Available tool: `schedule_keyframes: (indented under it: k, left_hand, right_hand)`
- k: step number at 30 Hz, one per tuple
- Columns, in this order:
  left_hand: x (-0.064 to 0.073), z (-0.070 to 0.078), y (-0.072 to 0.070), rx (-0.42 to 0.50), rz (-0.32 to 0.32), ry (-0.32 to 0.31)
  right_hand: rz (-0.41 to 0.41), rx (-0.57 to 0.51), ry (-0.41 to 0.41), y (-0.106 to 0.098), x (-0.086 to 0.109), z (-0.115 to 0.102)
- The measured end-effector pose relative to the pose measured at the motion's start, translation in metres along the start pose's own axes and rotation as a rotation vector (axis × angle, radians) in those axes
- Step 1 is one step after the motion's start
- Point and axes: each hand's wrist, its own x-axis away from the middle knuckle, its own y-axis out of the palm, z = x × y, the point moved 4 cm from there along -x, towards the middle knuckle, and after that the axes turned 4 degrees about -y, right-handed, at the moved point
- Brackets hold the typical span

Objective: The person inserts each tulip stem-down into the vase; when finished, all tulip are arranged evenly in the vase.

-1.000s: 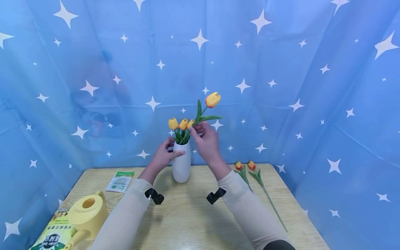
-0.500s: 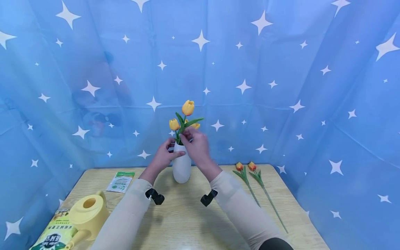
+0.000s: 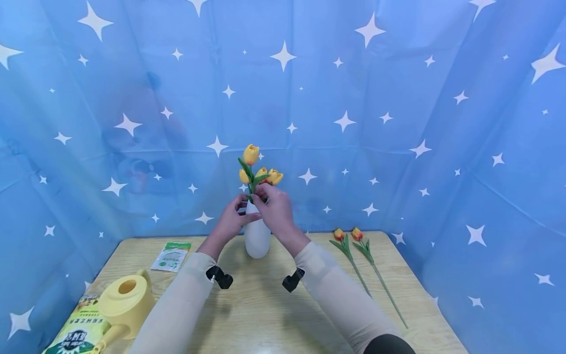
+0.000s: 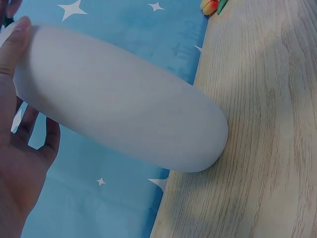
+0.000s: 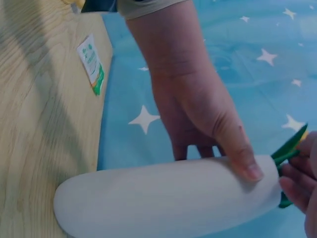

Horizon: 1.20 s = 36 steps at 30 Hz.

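Observation:
A white vase [image 3: 257, 239] stands upright near the table's far edge. My left hand [image 3: 232, 219] grips it just below the mouth, thumb across the front and fingers round the side, as the right wrist view also shows. Above the mouth, my right hand [image 3: 276, 206] pinches the stem of a yellow tulip [image 3: 251, 154], whose bloom rises higher than the others. Several more yellow tulips [image 3: 274, 177] lean out of the vase behind the right hand. The lower end of the held stem is hidden by the hand and vase.
Two orange-red tulips [image 3: 356, 234] lie on the wooden table [image 3: 261, 314] at the right. At the left are a yellow watering can [image 3: 128, 307], a green-and-white packet [image 3: 171, 257] and a larger green bag [image 3: 79, 329]. A blue starry curtain [image 3: 283, 108] hangs close behind the table.
My right hand has carried the yellow tulip leftward and down, from right of the vase to over its mouth. The left hand has kept its grip on the vase.

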Motion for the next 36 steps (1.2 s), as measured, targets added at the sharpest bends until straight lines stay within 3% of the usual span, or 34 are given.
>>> schedule_keyframes:
  k: [14,19,25,31,36]
  left_hand:
    - [-0.001,0.000,0.000,-0.005,0.010,-0.011]
    - [-0.001,-0.001,-0.001,0.005,0.007,0.003]
    - [-0.001,-0.001,0.000,0.004,0.003,0.007]
    - [0.000,0.002,0.001,0.001,0.001,0.001]
    - [0.001,0.003,0.001,0.010,-0.005,-0.002]
  right_hand:
    - [-0.112,0.084,0.092,0.009,0.005,0.006]
    - [-0.067,0.048,0.099,0.006,0.007,0.004]
    - [0.000,-0.003,0.047,0.002,0.011,0.003]
    - [0.003,-0.012,0.042,0.000,0.010,0.005]
    - [-0.044,0.029,0.071,0.000,0.007,0.008]
